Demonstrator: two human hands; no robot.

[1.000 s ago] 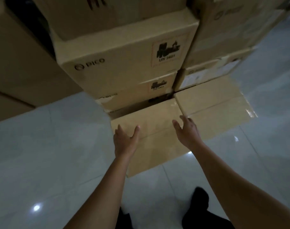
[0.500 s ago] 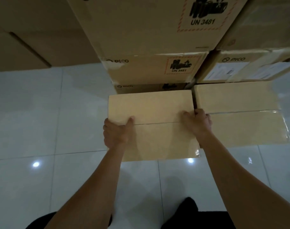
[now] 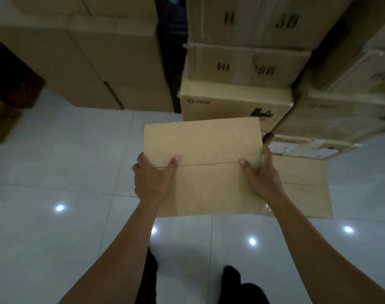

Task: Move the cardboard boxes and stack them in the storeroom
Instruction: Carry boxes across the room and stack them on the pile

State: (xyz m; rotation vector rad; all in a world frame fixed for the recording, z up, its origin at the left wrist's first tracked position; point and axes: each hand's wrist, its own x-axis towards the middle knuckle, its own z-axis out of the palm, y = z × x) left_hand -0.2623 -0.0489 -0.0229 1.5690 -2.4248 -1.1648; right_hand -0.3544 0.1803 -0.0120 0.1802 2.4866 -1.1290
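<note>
- Left hand (image 3: 153,179) and right hand (image 3: 260,177) clasp the box (image 3: 205,170) by its sides, lifted clear of the floor (image 3: 55,172).
- Another box (image 3: 305,187) still on floor beside the stacks (image 3: 237,99).
- Judged: carry underway, stacking remains.

A storeroom is indicated. Sealed cardboard cartons (image 3: 237,62) are stacked several high along the far side, some printed with brand marks and shipping labels. A glossy tiled floor (image 3: 55,172) is lit by ceiling lamps.
</note>
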